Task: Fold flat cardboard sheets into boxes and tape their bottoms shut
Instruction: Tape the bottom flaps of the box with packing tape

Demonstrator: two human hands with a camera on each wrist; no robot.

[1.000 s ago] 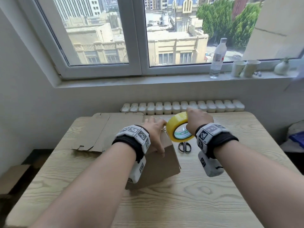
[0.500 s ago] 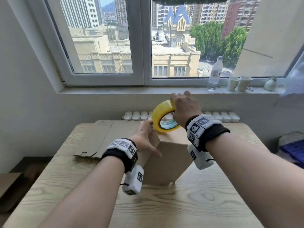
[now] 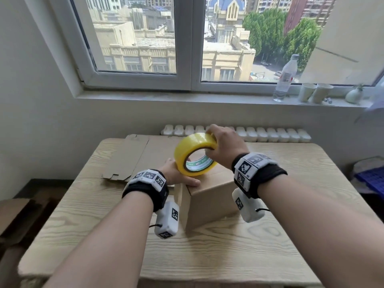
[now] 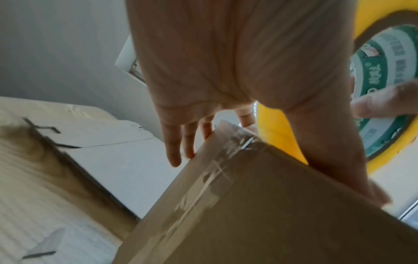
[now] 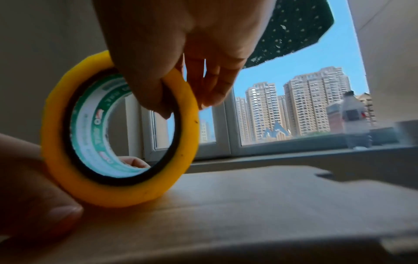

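A brown cardboard box [image 3: 209, 200] stands tilted on the wooden table [image 3: 207, 256]. My right hand [image 3: 220, 142] grips a yellow tape roll [image 3: 195, 154] by its rim, thumb inside the green-printed core. The roll [image 5: 101, 189] rests upright on the box's top face [image 5: 248, 205]. My left hand [image 3: 174, 173] lies over the box's left top edge, thumb on top, straight fingers [image 4: 174, 151] down the far side. A strip of clear tape [image 4: 210, 171] runs over the box's side in the left wrist view.
Flat cardboard sheets [image 3: 133, 159] lie at the table's back left. A white radiator [image 3: 270, 135] runs behind the table under the sill, which holds a water bottle [image 3: 285, 79] and paper cups [image 3: 315, 93]. A blue crate [image 3: 372, 179] sits at the right.
My right hand lifted the roll from the box's far right edge and brought it down onto the top face, toward me. My left hand stayed on the box's left edge.
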